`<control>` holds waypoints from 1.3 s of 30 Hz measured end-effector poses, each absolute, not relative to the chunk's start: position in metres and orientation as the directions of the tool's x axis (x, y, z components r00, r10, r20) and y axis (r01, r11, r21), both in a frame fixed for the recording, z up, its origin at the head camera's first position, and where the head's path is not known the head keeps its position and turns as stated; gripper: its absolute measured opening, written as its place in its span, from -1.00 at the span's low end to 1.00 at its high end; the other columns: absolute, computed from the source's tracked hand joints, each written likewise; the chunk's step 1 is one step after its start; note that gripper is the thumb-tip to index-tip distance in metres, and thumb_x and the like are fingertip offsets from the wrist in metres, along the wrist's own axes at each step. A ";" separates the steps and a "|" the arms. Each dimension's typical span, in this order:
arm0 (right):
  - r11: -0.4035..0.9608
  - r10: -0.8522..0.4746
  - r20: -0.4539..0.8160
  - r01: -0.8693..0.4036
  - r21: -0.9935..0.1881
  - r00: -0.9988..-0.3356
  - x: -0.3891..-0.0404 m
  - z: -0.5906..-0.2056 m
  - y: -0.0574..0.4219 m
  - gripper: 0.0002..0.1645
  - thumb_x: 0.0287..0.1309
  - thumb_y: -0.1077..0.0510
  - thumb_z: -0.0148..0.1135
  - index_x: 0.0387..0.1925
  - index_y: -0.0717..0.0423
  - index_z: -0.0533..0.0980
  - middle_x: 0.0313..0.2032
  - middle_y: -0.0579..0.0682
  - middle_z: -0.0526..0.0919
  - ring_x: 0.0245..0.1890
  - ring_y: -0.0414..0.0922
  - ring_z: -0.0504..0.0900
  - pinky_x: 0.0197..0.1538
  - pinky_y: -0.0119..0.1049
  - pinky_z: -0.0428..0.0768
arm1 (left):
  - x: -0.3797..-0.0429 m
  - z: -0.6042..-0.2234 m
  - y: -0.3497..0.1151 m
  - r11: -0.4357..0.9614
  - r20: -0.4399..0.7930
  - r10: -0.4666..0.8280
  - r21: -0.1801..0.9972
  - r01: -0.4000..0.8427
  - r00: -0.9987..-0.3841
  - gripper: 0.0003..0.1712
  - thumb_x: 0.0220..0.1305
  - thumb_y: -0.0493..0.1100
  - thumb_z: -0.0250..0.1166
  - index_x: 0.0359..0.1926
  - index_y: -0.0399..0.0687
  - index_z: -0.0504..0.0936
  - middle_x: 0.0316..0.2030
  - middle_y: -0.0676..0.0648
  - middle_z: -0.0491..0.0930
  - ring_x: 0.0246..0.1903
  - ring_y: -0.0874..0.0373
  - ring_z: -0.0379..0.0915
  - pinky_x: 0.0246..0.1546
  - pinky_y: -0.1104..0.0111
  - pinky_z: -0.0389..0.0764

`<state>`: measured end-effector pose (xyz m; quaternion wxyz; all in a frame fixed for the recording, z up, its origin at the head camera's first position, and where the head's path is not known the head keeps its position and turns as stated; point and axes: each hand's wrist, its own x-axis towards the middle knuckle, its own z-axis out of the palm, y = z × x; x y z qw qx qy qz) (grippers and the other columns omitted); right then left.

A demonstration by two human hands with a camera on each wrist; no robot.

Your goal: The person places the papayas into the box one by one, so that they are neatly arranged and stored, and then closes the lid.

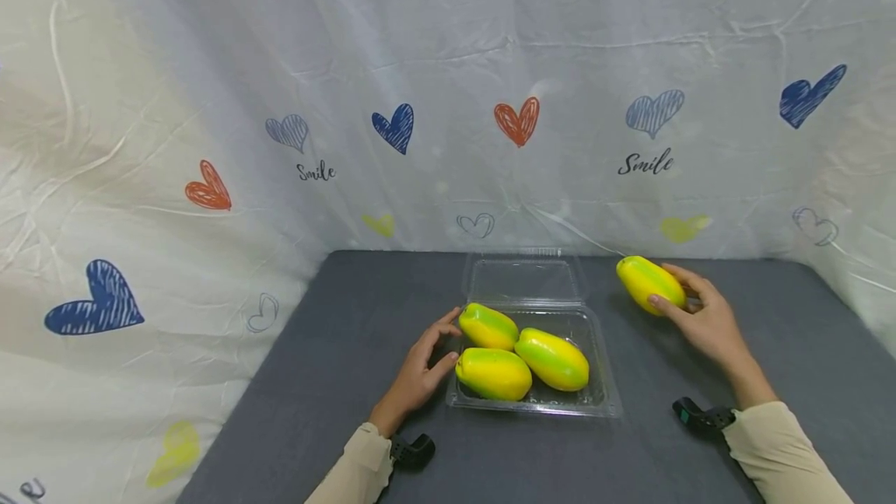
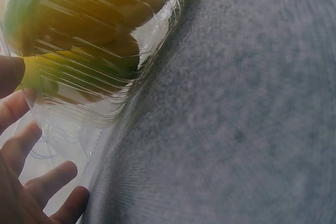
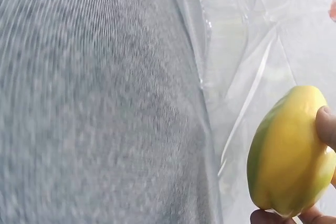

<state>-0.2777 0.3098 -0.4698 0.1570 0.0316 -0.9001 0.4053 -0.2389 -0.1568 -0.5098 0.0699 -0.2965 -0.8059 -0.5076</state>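
My right hand (image 1: pixel 710 325) grips a yellow-green papaya (image 1: pixel 647 285) over the right part of the table, thumb on the near side and fingers behind. In the right wrist view, fingertips show at the lower end of this papaya (image 3: pixel 289 150). A clear plastic clamshell container (image 1: pixel 603 379) lies with its lid (image 1: pixel 525 280) folded back. Three more papayas are inside: one at the back left (image 1: pixel 488 325), one at the front left (image 1: pixel 493 374) and one at the right (image 1: pixel 553 360). My left hand (image 1: pixel 418 368) rests at the container's left rim, fingers loosely spread.
A dark grey cloth covers the table (image 1: pixel 336 403). Behind it and at the left hangs a white curtain (image 1: pixel 448 61) printed with hearts and the word Smile. Black bands with cameras sit at the left wrist (image 1: pixel 414 451) and the right wrist (image 1: pixel 700 414).
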 end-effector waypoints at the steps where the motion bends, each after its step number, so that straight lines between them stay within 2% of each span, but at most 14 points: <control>1: 0.668 0.065 0.307 -0.188 -0.720 -0.949 -0.278 -0.469 0.309 -0.17 0.31 -0.12 0.34 0.49 0.02 0.30 0.26 0.27 0.44 -0.03 -0.49 0.27 -0.16 -0.60 0.35 | -0.239 -0.510 -0.157 0.304 0.417 0.406 0.777 0.551 -0.813 -0.68 0.51 -0.24 0.14 0.22 -0.09 0.43 0.57 -0.17 0.15 0.56 -0.14 0.07 0.39 -0.25 0.26; 4: 0.657 0.041 0.305 -0.205 -0.725 -0.951 -0.277 -0.468 0.304 -0.17 0.32 -0.11 0.33 0.51 0.01 0.28 0.24 0.28 0.43 -0.06 -0.50 0.27 -0.17 -0.66 0.36 | -0.239 -0.511 -0.157 0.306 0.425 0.405 0.771 0.558 -0.810 -0.67 0.50 -0.25 0.14 0.22 -0.06 0.43 0.57 -0.17 0.15 0.56 -0.15 0.08 0.37 -0.26 0.27; 10: 0.649 0.010 0.295 -0.218 -0.729 -0.956 -0.275 -0.464 0.292 -0.16 0.33 -0.11 0.32 0.52 0.02 0.27 0.21 0.29 0.43 -0.03 -0.34 0.33 -0.17 -0.69 0.38 | -0.239 -0.511 -0.158 0.317 0.410 0.403 0.776 0.545 -0.818 -0.68 0.51 -0.22 0.14 0.22 0.00 0.43 0.58 -0.10 0.15 0.56 -0.10 0.07 0.39 -0.25 0.27; 16: 0.590 -0.048 0.293 -0.264 -0.763 -0.955 -0.270 -0.456 0.279 -0.21 0.33 -0.04 0.34 0.49 0.04 0.30 0.27 0.23 0.42 -0.03 -0.48 0.35 -0.14 -0.72 0.41 | -0.240 -0.513 -0.159 0.323 0.407 0.407 0.774 0.545 -0.818 -0.68 0.52 -0.19 0.13 0.23 0.02 0.42 0.58 -0.09 0.15 0.56 -0.09 0.08 0.38 -0.26 0.28; 22: 0.518 -0.134 0.285 -0.312 -0.796 -0.949 -0.262 -0.446 0.264 -0.26 0.33 0.03 0.34 0.47 -0.04 0.32 0.23 -0.02 0.48 -0.02 -0.46 0.46 -0.08 -0.67 0.48 | -0.240 -0.512 -0.159 0.324 0.402 0.409 0.775 0.542 -0.819 -0.68 0.52 -0.18 0.13 0.23 0.02 0.42 0.58 -0.11 0.15 0.56 -0.08 0.08 0.39 -0.24 0.27; 28: 0.457 -0.243 0.362 -0.435 -0.775 -0.900 -0.255 -0.435 0.250 -0.30 0.28 0.21 0.37 0.42 -0.04 0.40 0.12 -0.34 0.53 -0.05 -0.35 0.56 -0.06 -0.52 0.56 | -0.241 -0.511 -0.158 0.317 0.393 0.407 0.786 0.531 -0.825 -0.68 0.52 -0.19 0.14 0.22 -0.02 0.43 0.58 -0.08 0.14 0.57 -0.07 0.06 0.41 -0.23 0.25; 31: 0.431 -0.316 0.388 -0.495 -0.754 -0.866 -0.251 -0.430 0.242 -0.30 0.25 0.26 0.37 0.39 -0.06 0.43 0.12 -0.35 0.54 -0.08 -0.29 0.57 -0.07 -0.46 0.56 | -0.241 -0.511 -0.158 0.310 0.397 0.406 0.787 0.533 -0.823 -0.68 0.52 -0.21 0.14 0.23 -0.05 0.43 0.58 -0.08 0.14 0.57 -0.11 0.05 0.40 -0.27 0.23; 34: 0.396 -0.396 0.396 -0.543 -0.740 -0.829 -0.248 -0.426 0.234 -0.30 0.22 0.30 0.38 0.38 -0.06 0.44 0.13 -0.28 0.56 -0.10 -0.23 0.57 -0.07 -0.39 0.57 | -0.241 -0.511 -0.158 0.305 0.400 0.406 0.788 0.535 -0.822 -0.67 0.51 -0.23 0.14 0.23 -0.06 0.43 0.58 -0.10 0.14 0.57 -0.12 0.04 0.40 -0.29 0.22; 39: 0.377 -0.486 0.373 -0.575 -0.727 -0.790 -0.243 -0.422 0.226 -0.28 0.20 0.28 0.40 0.38 -0.10 0.45 0.16 -0.23 0.59 -0.08 -0.24 0.57 -0.04 -0.37 0.57 | -0.241 -0.511 -0.159 0.309 0.397 0.405 0.788 0.532 -0.823 -0.66 0.50 -0.26 0.14 0.23 -0.06 0.43 0.58 -0.11 0.14 0.57 -0.10 0.05 0.41 -0.27 0.21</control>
